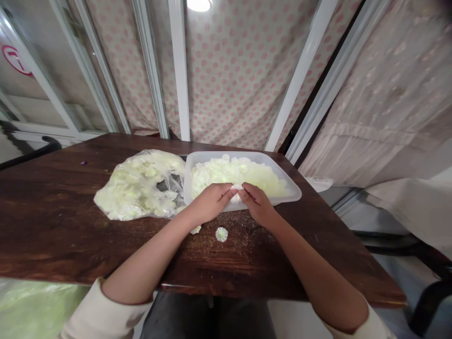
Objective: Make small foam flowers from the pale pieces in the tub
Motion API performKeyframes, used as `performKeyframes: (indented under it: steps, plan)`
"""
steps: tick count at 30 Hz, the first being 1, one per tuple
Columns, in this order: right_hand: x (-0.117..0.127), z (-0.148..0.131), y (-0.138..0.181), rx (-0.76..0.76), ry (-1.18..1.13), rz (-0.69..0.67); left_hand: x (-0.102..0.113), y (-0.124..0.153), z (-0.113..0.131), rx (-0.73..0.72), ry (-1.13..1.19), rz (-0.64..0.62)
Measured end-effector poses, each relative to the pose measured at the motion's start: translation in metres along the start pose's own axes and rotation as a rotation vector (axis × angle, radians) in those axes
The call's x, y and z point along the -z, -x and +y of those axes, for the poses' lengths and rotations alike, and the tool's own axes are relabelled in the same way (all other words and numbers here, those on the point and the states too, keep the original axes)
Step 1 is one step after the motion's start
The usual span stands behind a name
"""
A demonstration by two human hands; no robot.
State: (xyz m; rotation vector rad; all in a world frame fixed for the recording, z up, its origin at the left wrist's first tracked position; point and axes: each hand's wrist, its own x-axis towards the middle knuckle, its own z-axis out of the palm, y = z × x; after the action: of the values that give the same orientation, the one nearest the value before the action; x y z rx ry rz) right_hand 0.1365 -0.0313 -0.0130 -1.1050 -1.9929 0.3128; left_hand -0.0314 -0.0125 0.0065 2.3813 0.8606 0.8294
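Observation:
My left hand and my right hand meet over the near rim of a translucent plastic tub. Between their thumbs and fingertips they pinch a small white petal-like piece, partly hidden by the fingers. The tub holds a heap of pale yellow-green petal-like pieces. On the table just below the hands lies a small round ruffled flower piece, white with a greenish centre. A second flower piece shows partly behind my left wrist.
Left of the tub, a clear plastic bag full of similar pale pieces rests on the dark wooden table. A tiny purple bit lies farther left. Dark chair arms stand at the right. Another greenish bag sits below the table's left edge.

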Motion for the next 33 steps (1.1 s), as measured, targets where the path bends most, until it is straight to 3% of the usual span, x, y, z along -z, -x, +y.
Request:
performKeyframes:
  steps: [4, 11, 15, 27, 33]
  plan:
    - [0.0003, -0.0004, 0.0001, -0.014, -0.042, -0.042, -0.0007, -0.0004, -0.0020, 0.006, -0.019, 0.009]
    - [-0.0024, 0.0011, 0.0012, -0.005, 0.039, 0.022, -0.0015, 0.0017, -0.0001, 0.027, -0.001, -0.011]
    - [-0.0035, 0.0022, 0.0007, 0.005, 0.085, 0.047, -0.0025, 0.0011, 0.0004, 0.042, -0.028, 0.039]
    - [-0.0040, 0.0021, 0.0011, 0.034, 0.197, -0.009, -0.0031, -0.0014, -0.0051, -0.013, -0.066, 0.057]
    - [-0.0037, 0.0006, 0.0014, 0.048, 0.183, 0.048, -0.0040, -0.0006, -0.0031, 0.010, -0.049, 0.044]
